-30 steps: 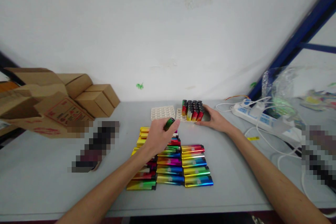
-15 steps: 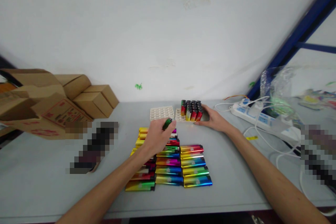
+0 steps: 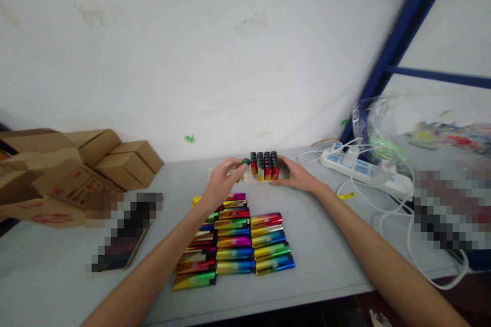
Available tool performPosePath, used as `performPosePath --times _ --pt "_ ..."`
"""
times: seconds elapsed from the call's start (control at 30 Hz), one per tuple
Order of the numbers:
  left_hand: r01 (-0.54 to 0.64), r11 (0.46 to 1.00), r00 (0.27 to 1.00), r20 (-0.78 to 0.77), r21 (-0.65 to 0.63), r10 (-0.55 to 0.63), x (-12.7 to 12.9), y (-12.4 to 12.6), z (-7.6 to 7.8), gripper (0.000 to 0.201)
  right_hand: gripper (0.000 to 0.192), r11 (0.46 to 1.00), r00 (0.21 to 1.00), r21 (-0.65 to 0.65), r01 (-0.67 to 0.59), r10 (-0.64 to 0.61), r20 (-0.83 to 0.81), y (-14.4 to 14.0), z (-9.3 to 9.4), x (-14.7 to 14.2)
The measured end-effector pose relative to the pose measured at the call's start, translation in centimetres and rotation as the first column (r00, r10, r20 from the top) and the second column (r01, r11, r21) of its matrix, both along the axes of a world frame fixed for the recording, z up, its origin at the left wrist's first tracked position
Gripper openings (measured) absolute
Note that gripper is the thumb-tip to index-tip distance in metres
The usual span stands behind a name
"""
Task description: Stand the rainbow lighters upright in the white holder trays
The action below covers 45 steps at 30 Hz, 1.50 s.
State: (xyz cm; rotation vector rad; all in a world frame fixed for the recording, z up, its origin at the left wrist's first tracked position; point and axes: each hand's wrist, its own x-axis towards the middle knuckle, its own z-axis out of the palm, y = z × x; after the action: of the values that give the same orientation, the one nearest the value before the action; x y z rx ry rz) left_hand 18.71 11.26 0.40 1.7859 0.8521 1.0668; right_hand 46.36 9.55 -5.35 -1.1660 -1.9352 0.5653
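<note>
White tray (image 3: 248, 179): upright lighters (image 3: 264, 165) fill its right part. Our left hand (image 3: 220, 183) pinches a green lighter (image 3: 244, 163) at it; our right hand (image 3: 295, 175) lies open against it.

grey table (image 3: 326, 245), rows of colourful lighters (image 3: 245, 240), white tray (image 3: 249, 178), cardboard boxes (image 3: 76, 163), power strip (image 3: 360, 169)

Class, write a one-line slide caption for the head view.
Left hand brings a green lighter to a tray of upright lighters steadied by the right hand.
</note>
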Motion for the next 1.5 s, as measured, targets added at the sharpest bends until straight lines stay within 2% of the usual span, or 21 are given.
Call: performPosePath --times 0.1,0.27,0.4,0.6,0.8,0.9,1.17,1.23,1.33,1.4,1.5 --pt "-0.056 0.996 0.995 -0.076 0.073 0.062 0.5 2.3 -0.5 0.035 0.082 1.0 1.0 0.008 -0.02 0.02 -0.008 0.1 0.0 0.0" --pt "-0.001 0.997 0.989 -0.147 0.073 0.012 0.9 4.6 -1.5 0.044 0.083 1.0 1.0 0.007 0.002 -0.002 0.015 0.2 0.0 0.1" --pt "0.031 0.997 0.986 -0.164 0.07 -0.019 1.2 4.5 -1.6 0.044 0.085 1.0 1.0 0.025 -0.005 0.005 0.018 0.5 -0.3 0.2" --pt "0.029 0.994 0.979 -0.202 0.107 -0.007 1.1 4.1 -1.2 0.045 0.086 0.999 1.0 0.039 0.001 -0.002 0.03 0.6 -0.5 0.3" --pt "0.166 0.97 0.913 -0.4 0.177 -0.083 0.9 4.7 0.3 0.033 0.085 1.0 1.0 0.026 -0.01 0.01 0.012 0.6 -0.4 0.2" --pt "0.187 0.962 0.885 -0.458 0.197 -0.079 1.4 4.7 0.3 0.027 0.084 1.0 1.0 0.021 -0.016 0.016 0.002 0.6 -0.5 0.3" --pt "0.113 0.987 0.916 -0.396 0.112 -0.06 1.1 3.7 -1.2 0.035 0.086 1.0 1.0 0.026 0.002 -0.002 0.014 0.6 -0.4 0.3" --pt "0.116 0.981 0.904 -0.426 0.154 -0.04 0.6 3.2 -1.1 0.037 0.084 1.0 1.0 0.015 0.003 -0.003 0.011 0.5 -0.3 0.2" --pt "0.128 0.929 0.866 -0.496 0.346 0.065 0.2 1.2 -0.8 0.032 0.084 1.0 1.0 0.013 0.001 -0.001 0.011 0.4 -0.2 0.2" --pt "0.182 0.871 0.835 -0.539 0.457 0.109 0.3 -1.1 -0.5 0.02 0.085 1.0 1.0 0.014 0.005 -0.005 0.012 0.3 -0.1 0.2" --pt "0.373 0.844 0.747 -0.664 0.385 -0.028 0.9 -4.8 -0.1 0.02 0.084 1.0 1.0 0.004 0.004 -0.004 0.007 0.2 0.0 0.2"
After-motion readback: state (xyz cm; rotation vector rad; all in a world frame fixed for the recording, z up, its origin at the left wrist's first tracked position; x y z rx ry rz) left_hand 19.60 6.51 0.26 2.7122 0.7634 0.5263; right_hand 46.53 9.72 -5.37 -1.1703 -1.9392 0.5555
